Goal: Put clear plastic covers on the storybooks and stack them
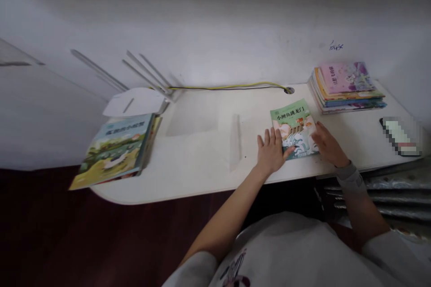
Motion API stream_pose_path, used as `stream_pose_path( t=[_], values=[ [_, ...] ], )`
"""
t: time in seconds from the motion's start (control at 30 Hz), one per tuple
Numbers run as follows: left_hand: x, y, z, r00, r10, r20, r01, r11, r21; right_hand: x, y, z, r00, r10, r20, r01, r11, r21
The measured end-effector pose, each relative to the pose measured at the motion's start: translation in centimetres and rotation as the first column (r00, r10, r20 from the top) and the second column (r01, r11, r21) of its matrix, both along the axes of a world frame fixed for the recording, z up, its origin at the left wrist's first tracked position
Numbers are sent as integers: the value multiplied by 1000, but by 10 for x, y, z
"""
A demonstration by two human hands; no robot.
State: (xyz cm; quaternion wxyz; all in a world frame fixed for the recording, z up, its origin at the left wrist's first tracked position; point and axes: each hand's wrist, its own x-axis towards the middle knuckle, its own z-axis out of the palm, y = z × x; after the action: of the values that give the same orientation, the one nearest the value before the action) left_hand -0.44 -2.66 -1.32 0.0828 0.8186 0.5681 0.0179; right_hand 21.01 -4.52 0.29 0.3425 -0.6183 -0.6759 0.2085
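A green picture book (293, 128) with Chinese lettering and a wave drawing lies on the white desk (202, 157). My left hand (272, 152) is open at its left edge, fingers spread on the desk and thumb over the lower cover. At the book's right edge is my right hand (328, 143), its fingers extended and close together, touching or nearly touching the side. A grey band circles my right wrist. Behind and to the right stands a stack of books (348, 87) with a pink one on top.
Another pile of books (116, 143) overhangs the desk's left front edge, before a white router (134, 101) with several antennas. Yellow and black cables (229, 86) run along the wall to a hole. A blurred-out phone (400, 136) lies at the right end.
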Motion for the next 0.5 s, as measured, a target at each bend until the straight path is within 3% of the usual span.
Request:
stream_pose_path(
  t=[0.07, 0.13, 0.23, 0.33, 0.43, 0.5],
  values=[
    [0, 0, -1, 1000, 0, 13, 0, 1000, 2, -5, -1, 14, 974, 134, -184, -143, 989, -38],
    [1, 0, -1, 1000, -6, 20, 6, 1000, -1, -12, 3, 25, 890, 244, -386, -277, 960, -31],
    [2, 0, -1, 999, -21, 27, 21, 1000, 1, -28, 14, 27, 825, 270, -496, -287, 957, 44],
    [-2, -4, 3, 996, -75, 46, 74, 997, 12, -48, 28, 24, 876, 328, -353, -299, 944, 137],
    [-14, -7, 7, 978, -201, 61, 201, 980, 5, -71, 35, 26, 930, 367, -15, -358, 915, 187],
    [-28, -8, 7, 974, -217, 65, 215, 976, 38, -86, 36, 31, 914, 335, 230, -376, 912, 164]
  ],
)
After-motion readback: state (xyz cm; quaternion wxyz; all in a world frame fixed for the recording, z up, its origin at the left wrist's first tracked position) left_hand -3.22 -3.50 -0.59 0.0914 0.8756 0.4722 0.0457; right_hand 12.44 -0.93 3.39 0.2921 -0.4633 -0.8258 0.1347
